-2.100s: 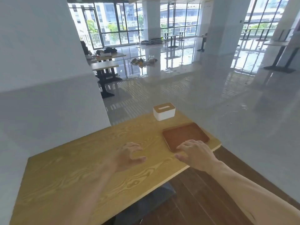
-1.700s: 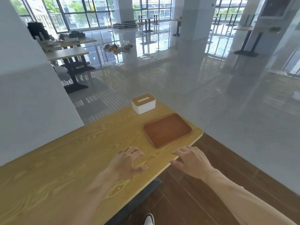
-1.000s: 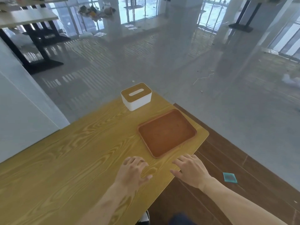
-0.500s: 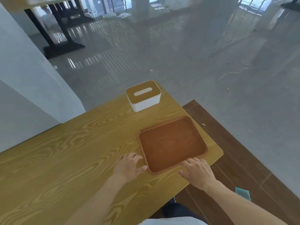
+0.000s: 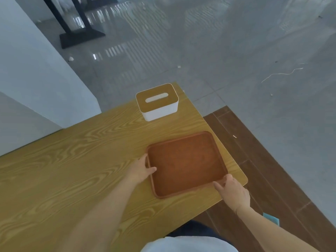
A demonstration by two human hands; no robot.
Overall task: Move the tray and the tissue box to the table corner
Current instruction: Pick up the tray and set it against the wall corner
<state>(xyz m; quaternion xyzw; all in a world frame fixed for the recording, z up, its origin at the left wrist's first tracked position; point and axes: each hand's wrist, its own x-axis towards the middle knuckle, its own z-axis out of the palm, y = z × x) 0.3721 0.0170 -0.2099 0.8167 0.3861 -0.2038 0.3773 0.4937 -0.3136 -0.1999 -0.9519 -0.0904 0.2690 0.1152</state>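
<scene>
A brown rectangular tray (image 5: 185, 163) lies flat on the wooden table (image 5: 76, 160), close to its near right corner. My left hand (image 5: 141, 170) grips the tray's left rim, thumb inside. My right hand (image 5: 231, 192) holds the tray's near right corner, thumb over the rim. A white tissue box (image 5: 157, 101) with a wooden slotted lid stands at the table's far right corner, apart from the tray.
The table's right edge (image 5: 243, 177) drops to a brown wooden floor strip and grey tiles. A white wall (image 5: 36, 79) borders the table's far left. A black table base (image 5: 80, 36) stands on the floor beyond. A teal object (image 5: 271, 218) lies on the floor near my right arm.
Both hands moved forward from the bare table top onto the tray and closed on its rim. The camera tilted down and closer. The tissue box has not moved.
</scene>
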